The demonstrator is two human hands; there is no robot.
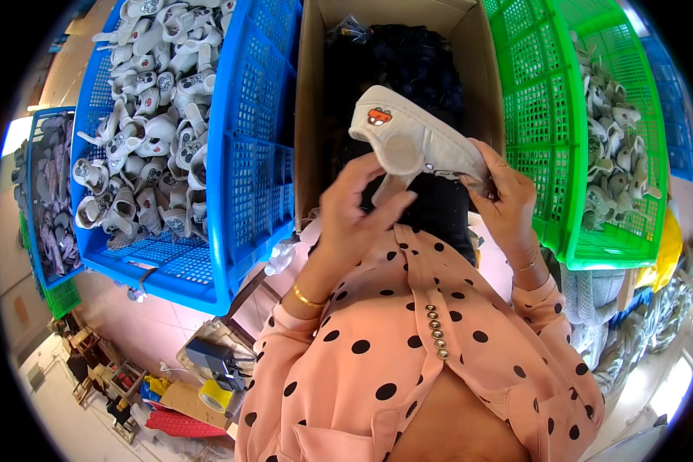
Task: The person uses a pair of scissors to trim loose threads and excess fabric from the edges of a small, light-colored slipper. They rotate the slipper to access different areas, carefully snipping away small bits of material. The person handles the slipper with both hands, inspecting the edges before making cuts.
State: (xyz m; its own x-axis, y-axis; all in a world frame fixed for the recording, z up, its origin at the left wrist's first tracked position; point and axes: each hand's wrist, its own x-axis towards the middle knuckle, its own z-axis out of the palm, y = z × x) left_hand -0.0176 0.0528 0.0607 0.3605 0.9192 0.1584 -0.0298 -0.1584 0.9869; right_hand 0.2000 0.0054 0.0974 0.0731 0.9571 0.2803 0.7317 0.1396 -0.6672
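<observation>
In front of me, an off-white child's shoe upper [400, 127] with a small orange cartoon patch near its left end is tilted down to the right. My right hand [508, 189] pinches its right end between thumb and fingers. My left hand [359, 212], slightly smeared, is at the lower left edge with thumb and fingers apart. A short pale strap [393, 187] hangs from the upper, between that thumb and the fingers. The left fingertips reach the upper's edge and are partly hidden there.
Beyond my hands stands a cardboard box [310, 115] holding dark items [416, 65]. To the left, a blue plastic crate [256, 146] is full of similar shoe uppers [158, 115]. A green crate [535, 108] stands to the right, with more pale uppers [612, 146] beside it in green mesh.
</observation>
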